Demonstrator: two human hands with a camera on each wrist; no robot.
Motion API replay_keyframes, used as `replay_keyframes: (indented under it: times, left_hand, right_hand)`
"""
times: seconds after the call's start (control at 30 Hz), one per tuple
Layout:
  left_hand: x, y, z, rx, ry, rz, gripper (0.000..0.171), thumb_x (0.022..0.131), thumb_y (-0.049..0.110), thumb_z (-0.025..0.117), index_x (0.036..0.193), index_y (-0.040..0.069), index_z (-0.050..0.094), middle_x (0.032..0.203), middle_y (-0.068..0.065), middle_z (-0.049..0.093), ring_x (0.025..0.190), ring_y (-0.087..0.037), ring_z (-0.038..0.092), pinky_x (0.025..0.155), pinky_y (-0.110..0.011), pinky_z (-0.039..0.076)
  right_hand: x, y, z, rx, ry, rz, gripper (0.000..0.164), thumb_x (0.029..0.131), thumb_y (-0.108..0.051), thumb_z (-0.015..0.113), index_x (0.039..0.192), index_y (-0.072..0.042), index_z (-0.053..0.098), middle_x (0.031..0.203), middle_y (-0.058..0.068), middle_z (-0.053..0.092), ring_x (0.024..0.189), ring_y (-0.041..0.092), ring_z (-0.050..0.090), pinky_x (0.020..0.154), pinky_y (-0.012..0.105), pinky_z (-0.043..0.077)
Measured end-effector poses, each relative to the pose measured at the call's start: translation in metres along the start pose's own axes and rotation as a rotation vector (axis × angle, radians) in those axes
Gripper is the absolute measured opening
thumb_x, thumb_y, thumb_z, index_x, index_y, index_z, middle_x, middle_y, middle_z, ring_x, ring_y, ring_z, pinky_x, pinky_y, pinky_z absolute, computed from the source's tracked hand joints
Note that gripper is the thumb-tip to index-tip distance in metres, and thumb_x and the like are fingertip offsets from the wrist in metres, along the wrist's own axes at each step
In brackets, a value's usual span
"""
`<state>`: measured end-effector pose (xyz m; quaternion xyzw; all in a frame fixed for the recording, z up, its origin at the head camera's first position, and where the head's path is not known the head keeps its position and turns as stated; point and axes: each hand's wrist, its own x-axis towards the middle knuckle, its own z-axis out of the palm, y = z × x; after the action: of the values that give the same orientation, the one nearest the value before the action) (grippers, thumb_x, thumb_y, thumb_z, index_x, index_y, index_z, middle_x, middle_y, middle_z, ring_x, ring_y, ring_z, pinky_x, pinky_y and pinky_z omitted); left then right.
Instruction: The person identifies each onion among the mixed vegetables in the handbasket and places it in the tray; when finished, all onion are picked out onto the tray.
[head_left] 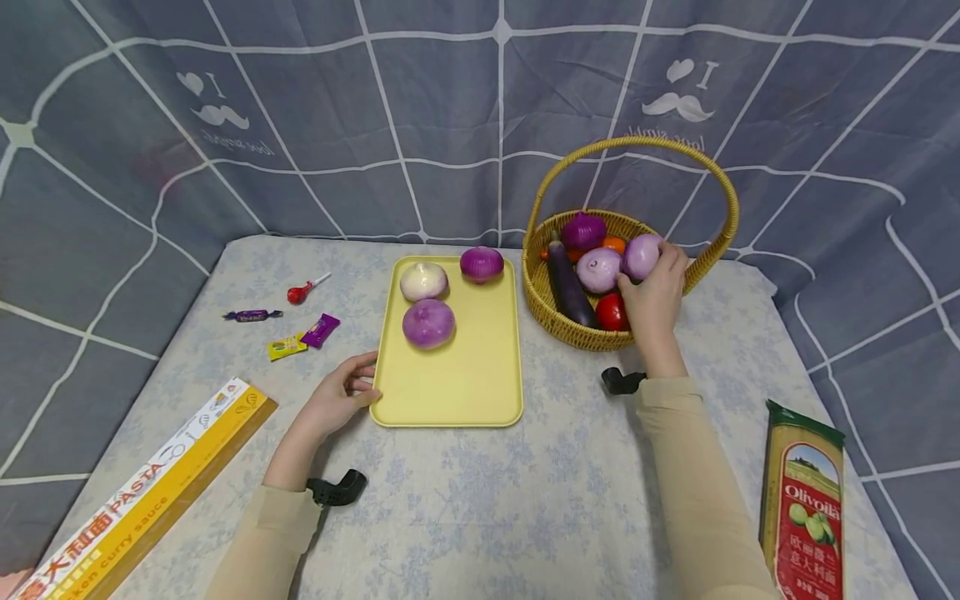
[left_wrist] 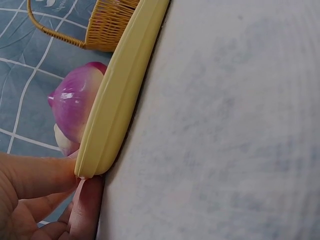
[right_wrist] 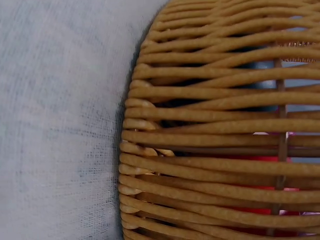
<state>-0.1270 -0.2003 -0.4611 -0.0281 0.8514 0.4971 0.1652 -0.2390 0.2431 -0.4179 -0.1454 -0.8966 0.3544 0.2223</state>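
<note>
My left hand (head_left: 337,398) pinches the near left corner of a yellow tray (head_left: 465,387), thumb on the rim and a finger beneath it in the left wrist view. On the tray sit a purple onion (head_left: 429,323), a whitish onion (head_left: 423,282) and a dark purple onion (head_left: 482,264). Over the right side of a wicker basket (head_left: 573,335), my right hand (head_left: 657,298) grips a light purple onion (head_left: 641,255). Another light onion (head_left: 599,270), a dark onion (head_left: 583,231), an eggplant (head_left: 567,285) and a tomato (head_left: 612,312) lie inside. Basket weave (right_wrist: 220,125) fills much of the right wrist view.
The basket's tall handle (head_left: 637,142) arches above its contents. A lollipop (head_left: 300,293) and wrapped candies (head_left: 321,330) lie left of the tray. A pasta box (head_left: 150,500) is at the front left, a pasta packet (head_left: 806,508) at the front right. A curtain hangs behind.
</note>
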Motion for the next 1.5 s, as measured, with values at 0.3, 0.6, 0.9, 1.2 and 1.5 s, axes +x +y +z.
replay_keyframes:
  times: [0.3,0.6,0.9,1.2,1.5]
  left_hand:
    - [-0.001,-0.001,0.001,0.007,0.009,-0.001,0.061,0.095,0.007,0.062,0.151,0.006,0.037,0.129,-0.019,0.051,0.107,-0.026,0.053,0.083,-0.027,0.045]
    - [0.0,-0.001,0.001,0.007,0.009,0.001,0.061,0.095,0.007,0.062,0.151,0.006,0.037,0.129,-0.019,0.052,0.107,-0.026,0.053,0.084,-0.028,0.046]
    - [0.0,0.001,0.001,0.005,0.013,-0.016,0.062,0.095,0.007,0.063,0.151,0.006,0.036,0.13,-0.019,0.052,0.108,-0.026,0.053,0.084,-0.028,0.045]
    - [0.001,0.0,0.002,0.008,0.015,-0.024,0.061,0.095,0.007,0.062,0.151,0.007,0.037,0.129,-0.017,0.052,0.106,-0.024,0.052,0.082,-0.026,0.046]
    - [0.001,-0.001,0.001,0.011,0.014,-0.018,0.061,0.095,0.007,0.062,0.151,0.006,0.037,0.128,-0.017,0.052,0.105,-0.024,0.052,0.082,-0.025,0.046]
  right_hand:
    - [0.004,0.0,0.001,-0.016,-0.011,-0.002,0.068,0.087,-0.018,0.072,0.14,0.002,0.035,0.139,0.025,0.04,0.133,0.041,0.039,0.116,0.048,0.03]
    - [-0.003,-0.002,-0.001,0.015,0.013,0.005,0.069,0.085,-0.02,0.072,0.14,0.0,0.036,0.14,0.022,0.043,0.132,0.038,0.04,0.114,0.048,0.033]
    - [-0.028,-0.028,0.0,0.227,-0.039,0.044,0.072,0.081,-0.025,0.076,0.139,-0.006,0.037,0.141,0.016,0.046,0.126,0.031,0.049,0.106,0.046,0.044]
    - [-0.058,-0.061,0.014,0.404,-0.106,-0.056,0.07,0.079,-0.018,0.079,0.136,-0.005,0.041,0.138,0.016,0.047,0.123,0.032,0.053,0.102,0.046,0.048]
    - [-0.077,-0.091,0.036,0.478,-0.242,-0.124,0.07,0.078,-0.016,0.08,0.136,-0.003,0.043,0.137,0.015,0.051,0.124,0.03,0.055,0.102,0.045,0.048]
